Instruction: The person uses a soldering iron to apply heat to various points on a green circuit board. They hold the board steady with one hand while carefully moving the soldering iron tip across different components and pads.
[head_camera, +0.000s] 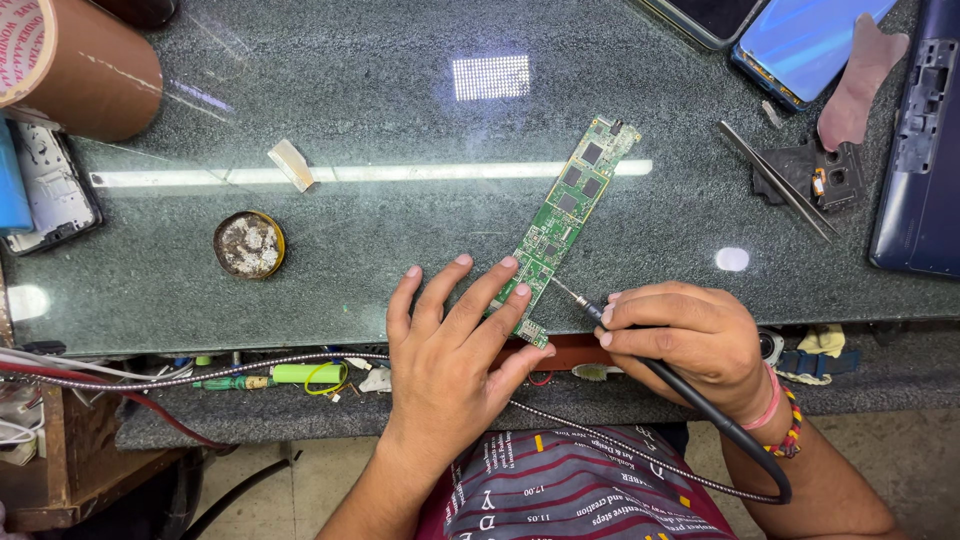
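A long narrow green circuit board (568, 208) lies slanted on the glass-topped dark stone bench (400, 110). My left hand (455, 340) rests flat with spread fingers, its fingertips pressing the board's near end. My right hand (685, 335) grips a black soldering iron (592, 312) like a pen. The iron's thin metal tip touches the board's right edge near my left fingertips. Its black cable loops down past my right wrist, which wears pink and beaded bands.
A round tin of flux (249, 244) sits left of my hands, a small tape scrap (292, 164) beyond it. Tweezers (776, 180), a black phone part (822, 172) and phones (800, 40) lie at the right. A brown tape roll (85, 65) stands far left.
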